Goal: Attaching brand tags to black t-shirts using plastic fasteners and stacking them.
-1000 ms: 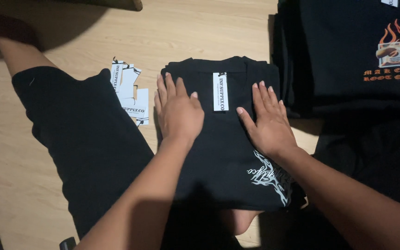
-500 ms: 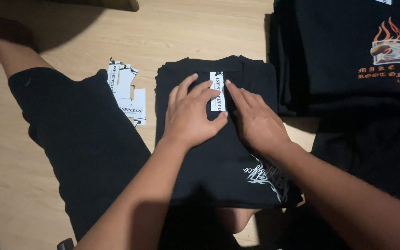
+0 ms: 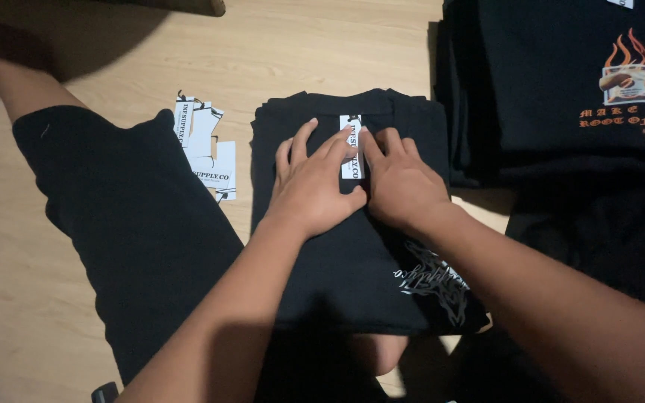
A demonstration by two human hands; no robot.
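Two bare hands lay side by side on a folded black shirt [image 3: 352, 254] that rested on the person's lap and against the pale wooden floor [image 3: 315, 52]. Left hand [image 3: 313, 186] lay flat, palm down, fingers spread and pointing away from the body; its fingertips reached the left edge of a narrow white hang tag [image 3: 351, 146] lying near the shirt's collar. Right hand [image 3: 401, 183] lay flat just beside it, index finger touching the tag's right edge. Thumbs met or nearly met below the tag; contact between them could not be told for certain. Neither hand was closed around anything: both pressed open on the cloth, with the tag between the fingertips. Whether the tag was pinched or only touched could not be told. Shirt's lower right corner carried a pale scrawled print [image 3: 434, 283], partly covered by the right forearm. Left of the shirt, on the floor and against the person's black shorts [image 3: 128, 224], lay a small loose pile of white tags [image 3: 203, 149], apart from the shirt. Right of the shirt, touching or nearly touching its edge, sat a stack of black garments [image 3: 546, 89] whose top piece showed an orange flame print [image 3: 636, 82].
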